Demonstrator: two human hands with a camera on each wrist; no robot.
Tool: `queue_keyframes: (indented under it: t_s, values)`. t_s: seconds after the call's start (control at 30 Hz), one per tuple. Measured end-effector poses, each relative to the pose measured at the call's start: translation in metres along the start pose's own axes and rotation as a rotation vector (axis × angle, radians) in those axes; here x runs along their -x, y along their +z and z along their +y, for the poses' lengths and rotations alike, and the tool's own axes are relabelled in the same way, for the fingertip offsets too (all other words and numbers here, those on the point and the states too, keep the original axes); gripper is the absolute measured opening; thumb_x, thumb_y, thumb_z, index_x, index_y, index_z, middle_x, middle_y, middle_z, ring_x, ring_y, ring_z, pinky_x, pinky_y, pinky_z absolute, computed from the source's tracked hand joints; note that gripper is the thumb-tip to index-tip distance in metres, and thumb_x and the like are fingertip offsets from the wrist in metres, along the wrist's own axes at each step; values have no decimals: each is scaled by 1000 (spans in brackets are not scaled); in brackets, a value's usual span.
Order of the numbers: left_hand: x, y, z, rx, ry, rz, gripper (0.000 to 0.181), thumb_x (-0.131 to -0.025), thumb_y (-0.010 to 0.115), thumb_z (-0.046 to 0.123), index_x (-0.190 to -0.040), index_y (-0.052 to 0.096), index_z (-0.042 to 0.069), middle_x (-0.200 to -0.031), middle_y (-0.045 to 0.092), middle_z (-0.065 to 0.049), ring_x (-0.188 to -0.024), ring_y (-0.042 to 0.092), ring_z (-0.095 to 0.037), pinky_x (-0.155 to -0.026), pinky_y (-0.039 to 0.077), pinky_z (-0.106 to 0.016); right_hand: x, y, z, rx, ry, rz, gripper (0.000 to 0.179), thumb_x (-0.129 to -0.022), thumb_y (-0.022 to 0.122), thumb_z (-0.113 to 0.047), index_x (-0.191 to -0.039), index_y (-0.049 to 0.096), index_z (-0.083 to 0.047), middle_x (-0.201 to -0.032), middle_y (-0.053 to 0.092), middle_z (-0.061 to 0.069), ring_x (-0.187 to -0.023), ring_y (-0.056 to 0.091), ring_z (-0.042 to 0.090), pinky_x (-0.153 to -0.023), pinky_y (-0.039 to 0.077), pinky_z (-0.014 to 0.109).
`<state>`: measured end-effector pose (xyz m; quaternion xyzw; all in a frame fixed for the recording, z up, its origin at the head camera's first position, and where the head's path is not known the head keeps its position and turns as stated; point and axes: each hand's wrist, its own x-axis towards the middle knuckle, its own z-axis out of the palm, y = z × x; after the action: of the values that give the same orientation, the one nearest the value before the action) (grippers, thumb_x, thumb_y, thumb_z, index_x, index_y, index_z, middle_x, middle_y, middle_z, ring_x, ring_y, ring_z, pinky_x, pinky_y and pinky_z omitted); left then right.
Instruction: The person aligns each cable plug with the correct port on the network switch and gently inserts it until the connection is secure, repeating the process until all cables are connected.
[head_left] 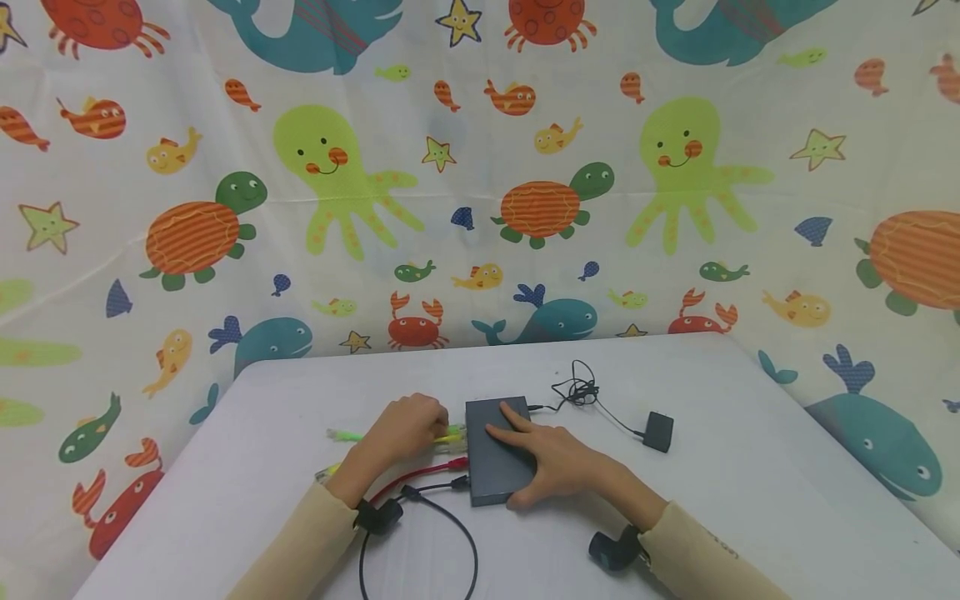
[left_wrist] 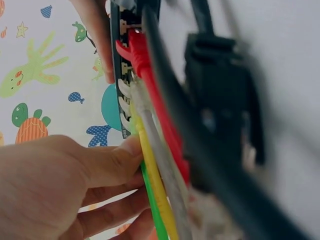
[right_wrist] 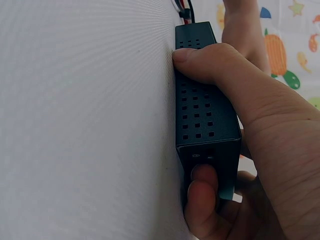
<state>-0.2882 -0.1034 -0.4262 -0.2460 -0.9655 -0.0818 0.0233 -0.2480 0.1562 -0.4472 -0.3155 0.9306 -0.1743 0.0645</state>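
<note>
A dark grey network switch [head_left: 495, 468] lies on the white table, with several network cables in a row along its left side. My left hand [head_left: 405, 427] is at the far end of that row. In the left wrist view its thumb and fingers pinch the green network cable [left_wrist: 154, 202] close to its port. Beside it run a yellow cable [left_wrist: 156, 182], a grey cable [left_wrist: 165, 172] and a red cable [left_wrist: 161, 107], all leading to the ports. My right hand [head_left: 558, 457] grips the switch from the right, fingers spread over its top and thumb [right_wrist: 187, 57] against the vented near side.
A thin black cord [head_left: 579, 392] lies tangled behind, joining the switch's right side to a small black power adapter [head_left: 658, 432]. Nearest me, a black cable [head_left: 476, 550] loops toward the front edge. A patterned sea-animal cloth [head_left: 465, 292] hangs behind the table.
</note>
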Motion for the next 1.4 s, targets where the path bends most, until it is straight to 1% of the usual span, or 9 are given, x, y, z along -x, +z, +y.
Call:
queue_keyframes:
  t_s: [0.17,0.43,0.67,0.9,1.1,1.4]
  values:
    - [0,0,-1,21,-17,-3,12,-85,73,16,-97,76,16,-87,70,5,-79,56,-13,-79,52,-34,0,0,0,-6,4,0,99,-66,73,-68,-150,27,-41,-164,7,-1,-140,37,34,-104,41,55]
    - [-1,1,-2,21,0,-6,11,-85,72,15,-95,76,15,-87,70,4,-79,57,-13,-79,53,-34,-1,1,2,-1,13,-6,100,-65,73,-69,-150,26,-43,-164,6,-2,-140,37,34,-103,41,55]
    - [0,1,-2,27,-8,8,11,-85,73,15,-95,76,16,-85,69,6,-77,56,-12,-77,53,-33,-2,2,2,-2,12,-3,101,-65,73,-69,-150,26,-43,-164,6,-2,-140,37,34,-103,41,55]
    - [0,-1,1,24,-19,-7,11,-85,72,15,-96,76,15,-87,70,4,-77,56,-13,-78,53,-34,-1,1,1,-4,16,-7,100,-65,73,-68,-150,26,-43,-164,6,-2,-141,37,35,-103,40,58]
    - [-1,1,-1,42,-13,1,10,-85,72,13,-94,76,15,-86,70,4,-77,56,-13,-78,53,-34,-1,0,0,-9,23,-12,100,-65,74,-68,-150,26,-42,-164,6,-2,-141,37,35,-104,40,58]
    - [0,0,0,22,3,0,10,-86,71,13,-94,76,15,-84,70,4,-75,55,-12,-76,53,-33,0,-2,-2,-11,26,-16,99,-66,74,-66,-150,27,-41,-164,7,-1,-141,35,36,-104,39,57]
